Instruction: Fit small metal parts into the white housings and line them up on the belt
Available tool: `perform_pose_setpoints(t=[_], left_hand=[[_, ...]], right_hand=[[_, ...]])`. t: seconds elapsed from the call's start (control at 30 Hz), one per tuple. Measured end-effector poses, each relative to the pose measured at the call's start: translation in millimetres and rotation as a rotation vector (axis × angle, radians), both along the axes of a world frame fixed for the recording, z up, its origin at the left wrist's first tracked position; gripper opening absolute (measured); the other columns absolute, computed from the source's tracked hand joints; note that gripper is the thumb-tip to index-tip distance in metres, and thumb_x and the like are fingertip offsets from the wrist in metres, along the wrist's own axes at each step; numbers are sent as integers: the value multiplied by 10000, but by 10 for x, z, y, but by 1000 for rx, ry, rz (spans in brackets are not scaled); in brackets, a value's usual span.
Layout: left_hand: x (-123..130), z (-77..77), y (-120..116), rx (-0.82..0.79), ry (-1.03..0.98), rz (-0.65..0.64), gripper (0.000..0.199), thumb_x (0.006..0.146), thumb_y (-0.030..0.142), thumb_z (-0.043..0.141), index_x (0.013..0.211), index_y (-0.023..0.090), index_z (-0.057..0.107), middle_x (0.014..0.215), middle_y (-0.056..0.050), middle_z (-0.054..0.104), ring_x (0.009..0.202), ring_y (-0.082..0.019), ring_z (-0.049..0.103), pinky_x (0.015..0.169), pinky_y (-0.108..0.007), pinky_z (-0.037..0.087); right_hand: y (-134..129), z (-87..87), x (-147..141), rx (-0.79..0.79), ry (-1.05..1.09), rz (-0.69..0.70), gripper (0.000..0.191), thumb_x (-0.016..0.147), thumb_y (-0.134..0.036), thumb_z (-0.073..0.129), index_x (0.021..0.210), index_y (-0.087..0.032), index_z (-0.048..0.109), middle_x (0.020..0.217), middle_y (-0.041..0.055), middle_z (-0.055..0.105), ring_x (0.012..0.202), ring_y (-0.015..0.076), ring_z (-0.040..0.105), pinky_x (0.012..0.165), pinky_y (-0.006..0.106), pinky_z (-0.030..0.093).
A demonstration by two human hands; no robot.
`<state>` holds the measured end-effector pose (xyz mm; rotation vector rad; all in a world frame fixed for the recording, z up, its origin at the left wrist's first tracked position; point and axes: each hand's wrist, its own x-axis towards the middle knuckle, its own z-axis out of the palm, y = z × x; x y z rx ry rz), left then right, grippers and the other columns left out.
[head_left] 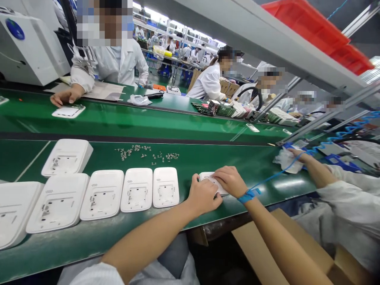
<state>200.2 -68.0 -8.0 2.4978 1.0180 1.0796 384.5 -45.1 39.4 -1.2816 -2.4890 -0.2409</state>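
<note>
Both of my hands are on a white plastic housing [204, 174] lying at the front of the green bench. My left hand [204, 194] grips it from the near left side, its fingers curled over the top. From the right, my right hand [231, 180], with a blue wrist strap, holds the same housing. The hands cover most of its face. To the left stands a row of similar housings, the nearest a white housing [166, 187] with a recessed square. Small metal pieces [126, 153] lie scattered behind the row.
A green conveyor belt [142, 123] runs behind the bench. Across it, a co-worker's hand [67, 97] touches a white panel [69, 112]. At right, another person's hand [297, 154] is by a clear plastic bag [287, 160]. A blue cord [273, 174] leads from my wrist; a cardboard box [267, 245] sits below.
</note>
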Motion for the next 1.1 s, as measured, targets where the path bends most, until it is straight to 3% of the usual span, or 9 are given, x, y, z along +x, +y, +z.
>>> perform_pose_setpoints(t=[0.17,0.3,0.63,0.73,0.87,1.1], left_hand=[[30,-68,-29,242,-5,26,210,838,287,528,751,159,670,751,-52,685,783,-201,594,928,-470,320],[48,-81,-39,281,14,51,222,855,280,518,758,159,678,775,-69,690,789,-214,592,859,-450,334],[35,-32,-68,195,109,19,250,903,278,482,803,160,678,776,-80,668,815,-223,574,802,-432,321],[18,-7,-90,128,127,10,239,907,273,485,810,165,675,795,-78,668,855,-220,569,842,-444,314],[0,4,-110,48,114,17,205,899,291,514,829,178,670,884,-84,687,1013,-251,551,871,-460,298],[9,-25,-119,46,83,28,207,919,267,460,856,182,637,933,-80,679,1085,-261,521,939,-523,261]], right_hand=[[8,22,-81,-36,8,76,237,1000,-210,494,902,-215,709,912,30,722,873,171,585,818,370,307],[10,3,-76,-35,9,93,240,1006,-203,483,920,-215,707,931,32,714,879,166,572,827,374,295],[-50,-50,-123,-28,-78,10,212,987,-234,530,957,-237,740,929,51,686,904,194,542,803,377,296],[-71,-65,-124,-54,-16,-29,233,980,-212,506,985,-231,738,966,59,699,912,195,566,802,372,325],[-82,-108,-134,11,110,-97,199,953,-241,541,1026,-234,726,873,48,711,870,204,603,807,369,358],[-121,-121,-140,83,127,-74,166,958,-247,553,928,-214,713,799,42,693,807,192,624,801,363,389]])
